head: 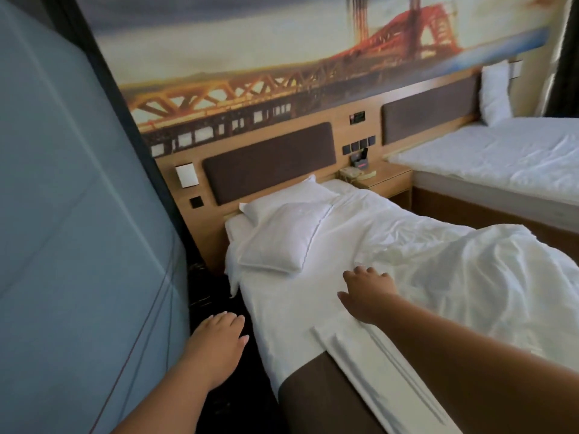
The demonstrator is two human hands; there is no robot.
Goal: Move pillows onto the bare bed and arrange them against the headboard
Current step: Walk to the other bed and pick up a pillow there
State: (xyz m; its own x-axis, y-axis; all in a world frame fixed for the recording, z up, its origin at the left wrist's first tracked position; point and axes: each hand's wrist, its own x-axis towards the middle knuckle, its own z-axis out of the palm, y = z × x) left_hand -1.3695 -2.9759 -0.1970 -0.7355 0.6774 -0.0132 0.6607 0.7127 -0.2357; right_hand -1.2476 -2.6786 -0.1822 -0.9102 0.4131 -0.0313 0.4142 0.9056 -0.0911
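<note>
A white pillow (283, 228) lies flat on the near bed (282, 308), its far corner close to the dark padded headboard (269, 162). A second white pillow (494, 93) stands upright against the headboard of the far bed (488, 158) at the right. My right hand (368, 292) reaches over the near bed with fingers spread, just above or touching the sheet beside a rumpled white duvet (454, 270). My left hand (216, 343) hovers with straight fingers over the dark floor beside the bed, holding nothing.
A grey-blue wall panel (78, 214) stands close on the left, leaving a narrow dark floor gap. A wooden nightstand (387, 178) with a phone (351, 173) sits between the beds. A folded white sheet (376, 364) lies on the near bed's brown base.
</note>
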